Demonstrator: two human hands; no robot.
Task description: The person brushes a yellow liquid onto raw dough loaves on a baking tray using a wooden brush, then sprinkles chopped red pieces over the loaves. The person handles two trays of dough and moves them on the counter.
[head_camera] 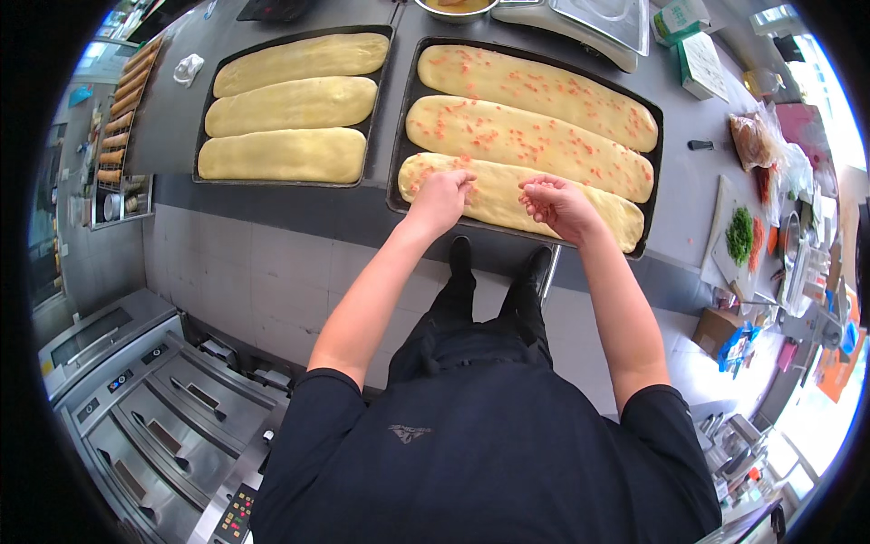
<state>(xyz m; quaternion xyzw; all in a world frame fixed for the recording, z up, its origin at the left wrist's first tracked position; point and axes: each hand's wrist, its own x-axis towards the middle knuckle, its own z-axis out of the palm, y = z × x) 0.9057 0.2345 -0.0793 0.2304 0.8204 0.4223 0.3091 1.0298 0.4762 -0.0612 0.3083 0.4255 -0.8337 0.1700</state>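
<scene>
Three long slabs of pale yellow dough lie across a dark baking tray [402,139] before me. Pink chopped bits dot the far slab [537,88] and the middle slab [527,139]. On the near slab [499,190], such bits show at its left end, while its right part is bare. My left hand [440,197] hovers over that left end, fingertips drawn together; whether bits are between them is hidden. Cupped in my right hand [561,207], above the near slab's middle, is a small heap of chopped pink bits [533,204].
To the left, another baking tray [372,139] bears three plain dough slabs. A bowl [457,9] and a kitchen scale [578,30] stand at the back. On the right, a cutting board [717,238] holds chopped greens [739,236] and pink bits. A deck oven [163,421] is at lower left.
</scene>
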